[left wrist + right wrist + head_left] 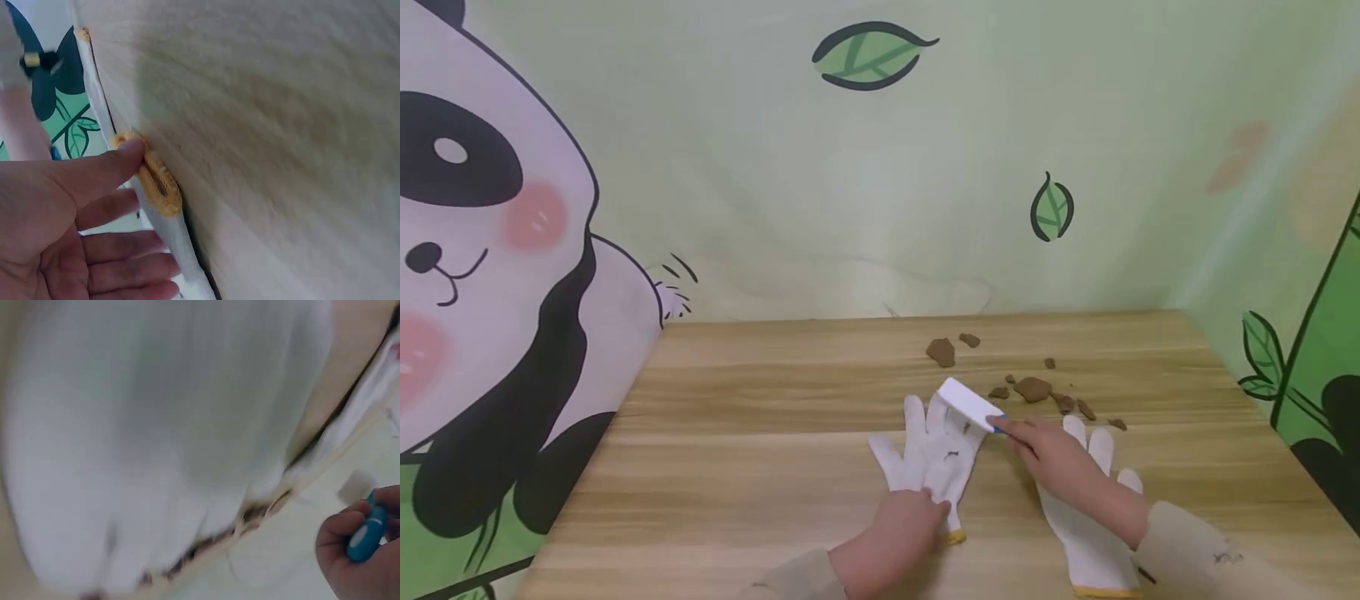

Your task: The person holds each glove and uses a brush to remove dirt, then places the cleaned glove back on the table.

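A white knit glove (917, 458) with a yellow cuff lies flat on the wooden table, small dark marks on its surface. My left hand (898, 529) presses on its lower part; in the left wrist view the thumb lies at the yellow cuff (164, 203), with the other fingers extended over the fabric. A brush (966, 402) with a white head and blue handle is in my right hand (1063, 467), gripped by the handle (367, 537). Its head overlaps the glove's fingers in the head view. A second white glove (1093, 550) lies partly hidden beneath my right forearm.
Several brown crumbly clumps (1033, 389) are scattered on the table beyond the gloves, one larger piece (941, 352) farther back. The table (737, 483) ends at a wall (880, 208) painted with leaves and a panda.
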Demonstrator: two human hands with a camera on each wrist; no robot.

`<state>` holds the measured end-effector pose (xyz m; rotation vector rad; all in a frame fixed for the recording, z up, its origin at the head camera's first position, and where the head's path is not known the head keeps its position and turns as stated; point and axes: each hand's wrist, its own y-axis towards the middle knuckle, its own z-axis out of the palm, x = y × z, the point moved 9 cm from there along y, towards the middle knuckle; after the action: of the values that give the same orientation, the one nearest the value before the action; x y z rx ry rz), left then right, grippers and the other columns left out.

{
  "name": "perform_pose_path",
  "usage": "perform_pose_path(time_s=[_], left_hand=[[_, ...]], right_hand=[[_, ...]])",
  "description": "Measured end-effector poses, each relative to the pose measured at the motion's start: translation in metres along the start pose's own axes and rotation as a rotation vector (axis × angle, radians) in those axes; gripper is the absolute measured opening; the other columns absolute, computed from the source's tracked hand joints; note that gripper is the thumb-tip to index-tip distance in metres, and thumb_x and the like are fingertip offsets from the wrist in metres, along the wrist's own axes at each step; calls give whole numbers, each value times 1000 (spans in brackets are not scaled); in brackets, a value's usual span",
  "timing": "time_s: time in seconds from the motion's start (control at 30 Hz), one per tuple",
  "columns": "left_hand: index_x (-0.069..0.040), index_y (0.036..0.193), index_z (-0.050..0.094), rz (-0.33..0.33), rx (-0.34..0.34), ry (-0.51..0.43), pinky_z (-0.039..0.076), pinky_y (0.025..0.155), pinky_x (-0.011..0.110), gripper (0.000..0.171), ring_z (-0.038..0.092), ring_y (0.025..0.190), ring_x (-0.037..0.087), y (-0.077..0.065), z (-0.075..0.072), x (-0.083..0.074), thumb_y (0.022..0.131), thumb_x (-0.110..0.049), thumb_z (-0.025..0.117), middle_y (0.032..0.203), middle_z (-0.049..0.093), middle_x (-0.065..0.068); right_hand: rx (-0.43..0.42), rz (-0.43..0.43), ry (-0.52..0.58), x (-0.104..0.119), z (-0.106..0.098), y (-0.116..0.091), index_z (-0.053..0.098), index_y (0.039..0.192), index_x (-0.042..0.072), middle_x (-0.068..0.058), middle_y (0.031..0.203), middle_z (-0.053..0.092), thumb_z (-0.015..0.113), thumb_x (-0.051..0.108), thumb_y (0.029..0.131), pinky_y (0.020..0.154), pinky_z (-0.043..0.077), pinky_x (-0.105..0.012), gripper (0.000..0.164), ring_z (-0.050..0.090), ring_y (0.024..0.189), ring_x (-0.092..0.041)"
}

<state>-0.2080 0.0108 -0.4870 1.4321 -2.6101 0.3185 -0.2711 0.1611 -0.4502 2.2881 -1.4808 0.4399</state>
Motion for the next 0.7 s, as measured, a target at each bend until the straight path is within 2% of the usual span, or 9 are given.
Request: perform_pose_path(time_s=[0.13, 0.27, 0.4, 0.5, 0.7], left_hand=[[-29, 112, 74, -51, 21, -11, 52, 55, 25, 21, 60, 65, 10, 2, 0, 2, 91, -28, 70, 87, 70, -2], [-24, 108, 74, -61, 10, -36, 50, 57, 27, 19, 59, 66, 14, -1, 3, 3, 90, -26, 71, 83, 64, 0], [-26, 105, 75, -25, -73, -7, 43, 54, 26, 17, 54, 62, 15, -6, 1, 2, 88, -27, 72, 77, 60, 1], [-29, 104, 76, 2, -126, 8, 40, 53, 25, 16, 52, 60, 14, -8, 0, -2, 89, -30, 72, 75, 59, 0], [-33, 107, 76, -9, -114, -8, 41, 58, 26, 19, 54, 63, 15, -8, 3, -14, 89, -31, 71, 77, 61, 1]], right_hand=[[42, 64, 98, 8, 16, -28, 61, 142, 7, 1, 83, 57, 57, 3, 100, 63, 41, -23, 42, 39, 69, -3], [99, 137, 183, 12, 29, -46, 54, 146, 2, -2, 90, 59, 56, 0, 97, 69, 45, -24, 48, 42, 75, -4], [103, 167, 205, 14, 31, -56, 50, 148, -1, -1, 89, 55, 59, -3, 92, 70, 43, -25, 57, 40, 76, -6], [96, 189, 214, 12, 29, -60, 48, 148, -3, 0, 87, 53, 61, -4, 91, 70, 41, -25, 58, 40, 78, -8], [84, 266, 244, 9, 35, -67, 46, 149, -5, -8, 102, 63, 61, -2, 94, 80, 51, -33, 57, 52, 89, -13]])
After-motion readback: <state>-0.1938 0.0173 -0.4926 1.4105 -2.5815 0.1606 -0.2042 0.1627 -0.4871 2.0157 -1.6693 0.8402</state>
